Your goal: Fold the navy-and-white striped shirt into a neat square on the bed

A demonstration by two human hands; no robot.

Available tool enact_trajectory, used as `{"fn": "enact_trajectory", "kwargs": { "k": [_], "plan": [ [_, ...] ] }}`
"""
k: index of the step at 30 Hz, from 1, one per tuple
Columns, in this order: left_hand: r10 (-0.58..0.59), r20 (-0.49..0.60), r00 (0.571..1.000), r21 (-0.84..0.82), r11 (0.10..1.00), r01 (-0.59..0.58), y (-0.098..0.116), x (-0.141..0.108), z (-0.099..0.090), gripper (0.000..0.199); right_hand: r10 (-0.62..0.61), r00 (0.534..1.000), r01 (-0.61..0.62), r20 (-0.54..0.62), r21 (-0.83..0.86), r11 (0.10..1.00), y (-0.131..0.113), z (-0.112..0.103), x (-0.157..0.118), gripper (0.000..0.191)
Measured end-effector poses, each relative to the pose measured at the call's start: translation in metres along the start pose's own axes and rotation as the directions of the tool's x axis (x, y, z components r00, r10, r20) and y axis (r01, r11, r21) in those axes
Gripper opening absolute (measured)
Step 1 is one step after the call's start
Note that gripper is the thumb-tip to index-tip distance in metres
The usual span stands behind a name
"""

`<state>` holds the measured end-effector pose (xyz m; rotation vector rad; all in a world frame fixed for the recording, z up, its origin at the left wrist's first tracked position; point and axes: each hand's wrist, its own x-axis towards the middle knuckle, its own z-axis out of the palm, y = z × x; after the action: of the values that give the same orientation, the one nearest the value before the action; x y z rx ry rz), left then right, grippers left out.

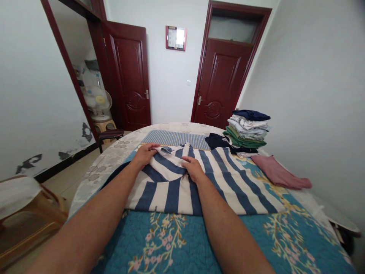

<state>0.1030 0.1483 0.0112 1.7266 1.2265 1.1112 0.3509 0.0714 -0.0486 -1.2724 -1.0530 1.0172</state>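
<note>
A navy-and-white striped shirt [199, 188] lies spread across the bed, with a fold of white cloth gathered near its top middle. My left hand [145, 154] grips the upper left part of the shirt, its fingers over the folded edge. My right hand [193, 169] pinches the cloth a little lower, near the middle of the shirt. Under the shirt is a teal quilt [159, 239] with a floral pattern. A blue striped pillow [175, 139] lies just beyond my hands.
A stack of folded clothes [248, 129] stands at the far right of the bed, with a dark garment [216, 141] beside it. A pink cloth [279, 173] lies to the right. A wooden chair [31, 205] stands at lower left, below the bed's edge.
</note>
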Motion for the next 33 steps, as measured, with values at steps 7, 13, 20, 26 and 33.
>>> {"fn": "enact_trajectory", "kwargs": {
  "k": [7,13,20,26,33],
  "plan": [
    [0.013,-0.013,1.0,-0.083,0.996,-0.014,0.016,-0.021,-0.011,0.045,-0.123,0.991,0.128,0.049,-0.123,0.984,-0.022,-0.004,-0.009,0.027],
    [0.067,0.003,0.998,0.002,0.998,-0.067,0.024,-0.062,-0.041,0.041,-0.231,0.963,0.267,0.141,-0.366,0.892,-0.045,-0.013,-0.033,0.014],
    [0.136,0.161,0.977,0.258,0.95,-0.175,0.036,-0.124,-0.051,0.033,-0.394,0.859,0.511,0.326,-0.563,0.649,-0.041,-0.02,-0.079,0.013],
    [0.082,0.415,0.906,0.361,0.899,-0.247,0.022,-0.159,-0.05,0.023,-0.399,0.815,0.579,0.421,-0.623,0.525,-0.022,-0.037,-0.11,0.024],
    [-0.023,-0.04,0.999,0.665,0.746,0.044,0.005,-0.13,-0.059,0.036,-0.441,0.866,0.488,0.237,-0.597,0.637,-0.021,-0.039,-0.103,0.028]
  ]
}}
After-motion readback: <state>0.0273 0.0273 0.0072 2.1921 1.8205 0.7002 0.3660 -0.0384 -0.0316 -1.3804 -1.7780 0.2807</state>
